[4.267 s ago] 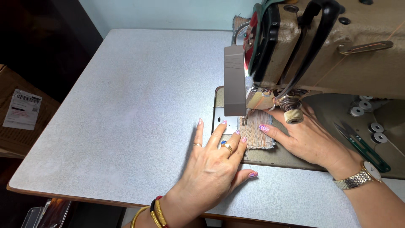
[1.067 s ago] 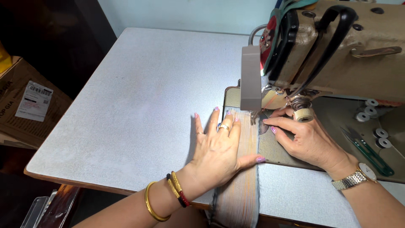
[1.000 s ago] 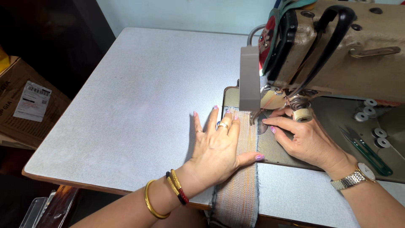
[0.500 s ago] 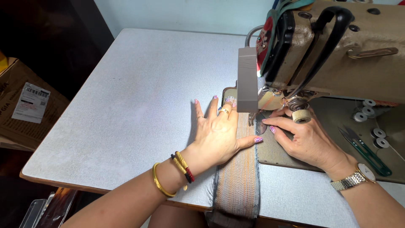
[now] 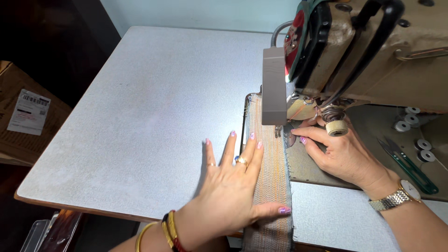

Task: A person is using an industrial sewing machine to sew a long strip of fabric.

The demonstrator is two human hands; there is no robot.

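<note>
Item 1: your left hand (image 5: 231,186), at about 7 o'clock in the view, lies flat and open, fingers spread on the grey table (image 5: 140,107); palm and thumb press the woven strip (image 5: 270,163) down without closing around it. A ring shows on one finger; bangles circle the wrist.

Item 2: your right hand (image 5: 345,156), at 4 o'clock, rests on the machine bed with fingers extended toward the needle area, fingertips just beside the strip's right edge; they are not curled around anything.

Item 3: the woven strip, tan with orange lines, runs from 6 o'clock at the table's near edge up to 12 o'clock under the presser foot, between your two hands.

Item 4: sewing machine (image 5: 373,51), beige, at 2 o'clock, its head above the strip.

Item 5: thread snips (image 5: 410,168), green-handled, at 4 o'clock beyond your right wrist, near several bobbins (image 5: 413,121).

Item 6: cardboard box (image 5: 23,116), at 9 o'clock, off the table.
</note>
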